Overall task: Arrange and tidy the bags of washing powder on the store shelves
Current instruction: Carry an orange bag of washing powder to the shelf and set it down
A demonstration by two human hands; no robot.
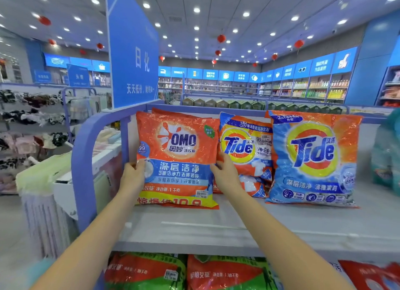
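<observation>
An orange OMO bag (179, 151) of washing powder stands upright at the left end of the top shelf (238, 227), leaning back. My left hand (133, 177) grips its left edge, and my right hand (226, 172) grips its right edge. Another orange bag sits directly behind it, only its top showing. Right of it stands a smaller Tide bag (246, 151), partly overlapped by the OMO bag. A large blue and orange Tide bag (313, 159) stands further right.
A blue shelf frame (83, 159) and a tall blue sign (134, 51) bound the left end. A teal bag (387, 155) sits at the far right. Red and green bags (188, 272) fill the shelf below. Clothing racks (32, 125) lie to the left.
</observation>
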